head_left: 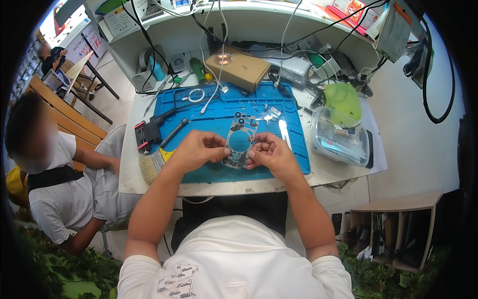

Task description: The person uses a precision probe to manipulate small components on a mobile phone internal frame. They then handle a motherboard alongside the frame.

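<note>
Above the blue work mat I hold a thin phone back panel upright between both hands. It has camera rings at the top, mottled grey-black patches, and a large round area in the middle through which blue shows. My left hand pinches its left edge with thumb and fingers. On the opposite edge, my right hand closes its thumb and fingertips on the panel. Beside my left hand lie a wide-bristled brush, a dark rod-shaped tool and a black-and-red clamp-like holder.
A clear plastic tub stands right of the mat, a green pouch behind it. At the back sit a cardboard box and a green bottle. Cables hang over the mat. A seated person is close on the left.
</note>
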Available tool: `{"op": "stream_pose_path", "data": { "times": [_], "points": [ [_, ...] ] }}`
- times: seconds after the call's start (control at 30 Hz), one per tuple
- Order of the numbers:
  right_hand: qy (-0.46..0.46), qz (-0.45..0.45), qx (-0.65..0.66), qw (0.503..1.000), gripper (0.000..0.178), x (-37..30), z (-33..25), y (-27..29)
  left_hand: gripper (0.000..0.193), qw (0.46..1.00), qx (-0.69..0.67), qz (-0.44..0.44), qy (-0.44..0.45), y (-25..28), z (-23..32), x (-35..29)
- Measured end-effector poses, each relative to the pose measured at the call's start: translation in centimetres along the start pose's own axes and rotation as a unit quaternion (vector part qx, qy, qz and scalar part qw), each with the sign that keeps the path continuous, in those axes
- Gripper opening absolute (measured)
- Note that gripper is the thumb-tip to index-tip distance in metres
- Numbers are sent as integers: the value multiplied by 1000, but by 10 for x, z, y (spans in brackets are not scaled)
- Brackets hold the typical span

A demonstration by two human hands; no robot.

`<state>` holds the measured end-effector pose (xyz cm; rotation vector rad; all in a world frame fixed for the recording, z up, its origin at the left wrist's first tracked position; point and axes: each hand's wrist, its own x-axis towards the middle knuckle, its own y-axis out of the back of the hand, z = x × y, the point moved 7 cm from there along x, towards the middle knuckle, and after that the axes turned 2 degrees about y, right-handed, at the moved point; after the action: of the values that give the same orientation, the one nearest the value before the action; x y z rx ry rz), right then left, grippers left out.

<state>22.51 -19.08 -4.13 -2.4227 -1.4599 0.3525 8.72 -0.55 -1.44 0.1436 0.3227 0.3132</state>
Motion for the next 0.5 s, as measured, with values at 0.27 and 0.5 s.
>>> {"op": "stream_pose_path", "data": {
  "times": [0.27, 0.5],
  "points": [
    [-4, 67, 3, 998, 45, -7, 8, -9, 28, 1000, -2, 1, -9, 5, -8, 9],
    [-8, 76, -13, 997, 46, -16, 17, -8, 28, 999, -6, -21, -29, 2, -6, 11]
  ]
}}
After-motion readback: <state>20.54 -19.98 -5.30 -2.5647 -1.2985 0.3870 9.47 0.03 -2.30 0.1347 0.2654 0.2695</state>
